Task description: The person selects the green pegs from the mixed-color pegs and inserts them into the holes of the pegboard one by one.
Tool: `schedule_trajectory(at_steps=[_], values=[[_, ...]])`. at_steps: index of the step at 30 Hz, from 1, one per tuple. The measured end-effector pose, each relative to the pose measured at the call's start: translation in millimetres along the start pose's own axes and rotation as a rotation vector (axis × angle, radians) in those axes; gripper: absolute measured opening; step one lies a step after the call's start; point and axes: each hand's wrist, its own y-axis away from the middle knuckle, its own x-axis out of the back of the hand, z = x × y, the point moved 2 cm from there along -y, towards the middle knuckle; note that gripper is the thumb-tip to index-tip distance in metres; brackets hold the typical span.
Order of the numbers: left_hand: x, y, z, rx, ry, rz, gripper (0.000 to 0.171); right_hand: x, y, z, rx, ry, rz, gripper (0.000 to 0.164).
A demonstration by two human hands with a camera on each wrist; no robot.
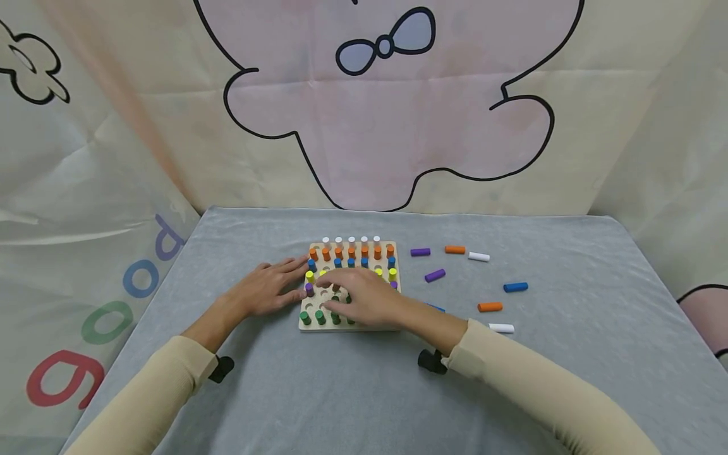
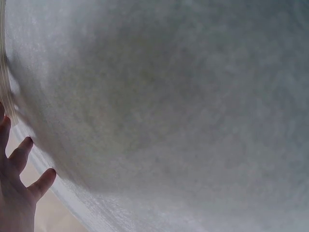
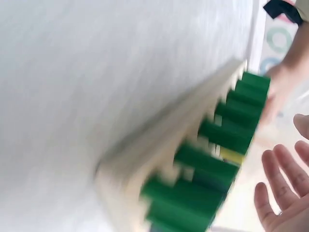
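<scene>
A wooden pegboard bears rows of coloured pegs: white at the back, then orange, blue, yellow, purple, and green pegs along the front. My left hand lies at the board's left side, fingers extended, fingertips right at the edge beside a purple peg. Over the board's middle reaches my right hand, thumb and fingers apart, covering part of the rows. A dark brown peg shows near its fingers. In the right wrist view these fingers are parted, with no peg between them.
On the grey cloth right of the board lie loose pegs: purple pegs, orange pegs, white pegs and a blue peg. Another blue peg is partly hidden by my right forearm. A printed curtain hangs behind.
</scene>
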Motion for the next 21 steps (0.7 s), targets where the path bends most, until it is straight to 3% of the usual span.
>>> schedule_trajectory(at_steps=[11,21], values=[[-1.0,0.1,0.9,0.022,0.017,-0.026,0.072,63,41,48,-0.211,0.088,0.133,0.045],[-0.3,-0.3,1.3,0.014,0.002,-0.016,0.072,102,77,83,-0.395,0.127,0.111,0.055]])
